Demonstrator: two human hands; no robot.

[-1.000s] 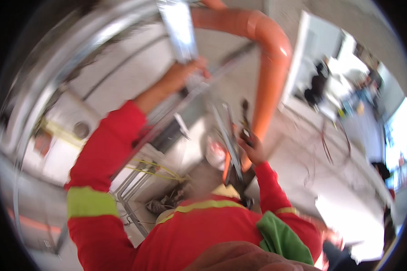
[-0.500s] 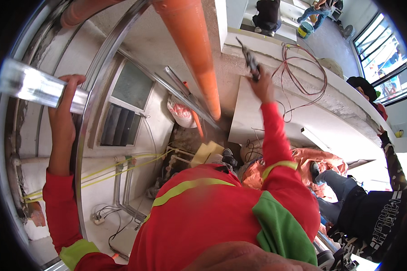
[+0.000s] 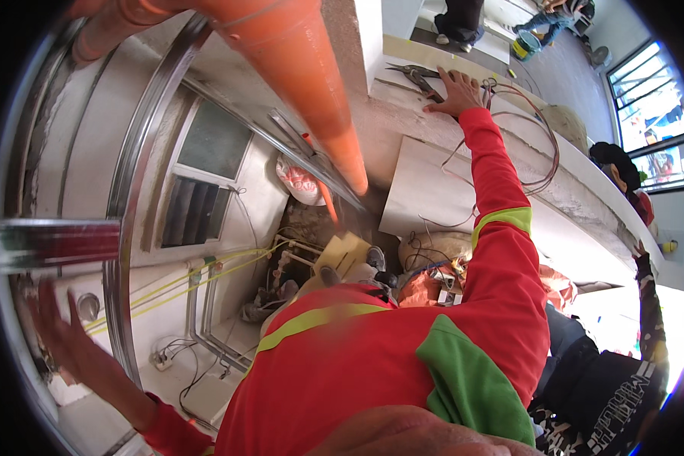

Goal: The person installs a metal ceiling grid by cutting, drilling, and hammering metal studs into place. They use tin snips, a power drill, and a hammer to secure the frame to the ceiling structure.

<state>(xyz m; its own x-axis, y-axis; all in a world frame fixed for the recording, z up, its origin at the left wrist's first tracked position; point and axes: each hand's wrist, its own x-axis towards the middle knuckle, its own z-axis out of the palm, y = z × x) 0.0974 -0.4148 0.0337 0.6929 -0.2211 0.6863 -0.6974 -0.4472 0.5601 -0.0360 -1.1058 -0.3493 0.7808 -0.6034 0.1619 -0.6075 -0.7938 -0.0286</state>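
Observation:
My right hand (image 3: 457, 93) is stretched out to the ledge (image 3: 509, 125) at the upper right, its fingers spread. Beside its fingertips a pair of tin snips (image 3: 414, 72) lies on the ledge, the blades pointing left; part of the handles is hidden by the hand. On the left, my left hand (image 3: 67, 333) hovers with fingers apart, slightly blurred and holding nothing. Just above it a shiny metal channel (image 3: 57, 242) runs sideways and meets the long curved-looking metal stud (image 3: 121, 220).
A thick orange pipe (image 3: 304, 83) crosses above the middle. Looped reddish cable (image 3: 549, 152) hangs over the ledge, above a white board (image 3: 422, 190). Yellow lines (image 3: 190, 281) stretch along the left wall. A co-worker in black (image 3: 596, 387) is close at right.
My right hand has moved up to the ledge and let go of the snips, which lie there. My left hand has released the metal channel and dropped below it.

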